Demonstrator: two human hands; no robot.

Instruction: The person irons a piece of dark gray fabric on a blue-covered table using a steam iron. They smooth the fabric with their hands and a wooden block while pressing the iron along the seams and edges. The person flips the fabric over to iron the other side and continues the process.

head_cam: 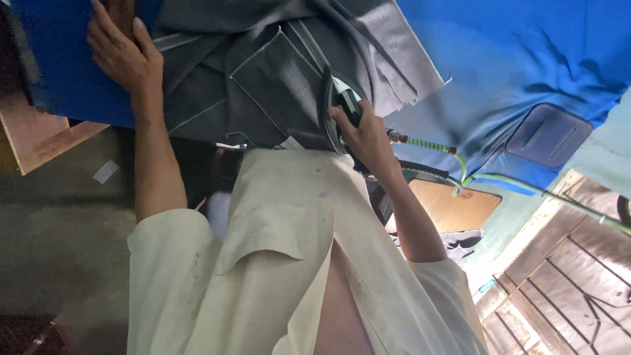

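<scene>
A grey garment (276,72) with pale stitching lies spread on a table covered in blue cloth (526,59). My right hand (365,135) grips the dark handle of a steam iron (335,108), which stands tilted on its edge at the garment's near border. A green braided hose (427,143) runs from the iron off to the right. My left hand (121,52) rests flat, fingers together, on the blue cloth at the garment's left edge. My cream shirt (282,263) fills the lower middle.
A dark blue-grey pad (549,135) lies on the cloth at right. A wooden board (457,205) sits below the table edge, and a wooden frame (39,138) is at left. A green hose (559,197) crosses above a dark metal grid (572,283) at lower right.
</scene>
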